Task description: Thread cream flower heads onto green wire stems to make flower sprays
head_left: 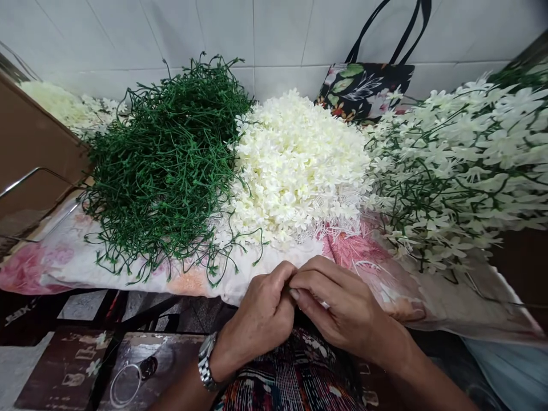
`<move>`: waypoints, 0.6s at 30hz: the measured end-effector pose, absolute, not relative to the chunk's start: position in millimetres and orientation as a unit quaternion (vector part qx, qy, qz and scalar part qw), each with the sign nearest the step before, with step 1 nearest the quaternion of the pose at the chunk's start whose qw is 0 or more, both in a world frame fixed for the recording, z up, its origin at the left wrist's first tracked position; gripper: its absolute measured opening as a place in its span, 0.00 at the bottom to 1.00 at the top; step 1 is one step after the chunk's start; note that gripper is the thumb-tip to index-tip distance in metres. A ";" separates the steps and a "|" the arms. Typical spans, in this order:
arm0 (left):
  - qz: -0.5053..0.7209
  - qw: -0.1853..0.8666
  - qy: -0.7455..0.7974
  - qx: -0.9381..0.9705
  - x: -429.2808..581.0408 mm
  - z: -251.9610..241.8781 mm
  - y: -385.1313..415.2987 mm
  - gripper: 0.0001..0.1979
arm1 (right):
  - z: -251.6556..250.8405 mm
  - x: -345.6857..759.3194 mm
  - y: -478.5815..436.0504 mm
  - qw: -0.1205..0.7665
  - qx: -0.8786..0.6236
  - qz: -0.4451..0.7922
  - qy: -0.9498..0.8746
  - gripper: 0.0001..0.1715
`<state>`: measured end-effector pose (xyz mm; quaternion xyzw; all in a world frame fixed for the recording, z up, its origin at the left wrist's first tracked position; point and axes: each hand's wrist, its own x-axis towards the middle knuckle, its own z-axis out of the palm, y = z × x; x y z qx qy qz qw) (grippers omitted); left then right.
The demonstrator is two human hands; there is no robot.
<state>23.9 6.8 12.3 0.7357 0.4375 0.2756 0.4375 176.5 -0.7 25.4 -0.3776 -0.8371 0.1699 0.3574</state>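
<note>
My left hand (268, 311), with a metal watch on its wrist, is closed, its thumb and forefinger pressed together. My right hand (338, 302) meets it fingertip to fingertip, also in a pinch. Whatever may be between the fingers is hidden. Just beyond both hands lies a heap of white artificial flower heads (295, 165) on a floral cloth (252, 271). To its left is a big tangled pile of green plastic stems (171, 165), a few of them straggling toward the front edge. On the right spread white flowers mounted on green stems (462, 165).
A black floral bag (363, 88) with dark handles leans against the tiled wall (282, 34). At the left stands a brown cardboard panel (38, 142) beside a bent metal wire. Below the cloth is a brown surface (64, 365) with a white ring (125, 385) nearby.
</note>
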 end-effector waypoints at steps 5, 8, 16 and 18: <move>0.320 0.365 0.428 0.762 23.6 14.0 1.0 0.08 | 15.8 176.5 -4.2 0.383 -0.408 0.154 -0.814 0.08; 0.333 0.315 0.430 0.778 23.3 12.5 -0.5 0.11 | 16.5 177.5 -5.4 0.379 -0.418 0.155 -0.811 0.08; 0.449 0.360 0.462 0.674 16.4 2.4 11.9 0.09 | 9.6 204.9 29.0 0.304 -0.494 -0.012 -0.815 0.07; 0.450 0.365 0.481 0.658 15.6 2.2 16.3 0.10 | 2.8 207.2 39.6 0.211 -0.504 -0.072 -0.834 0.10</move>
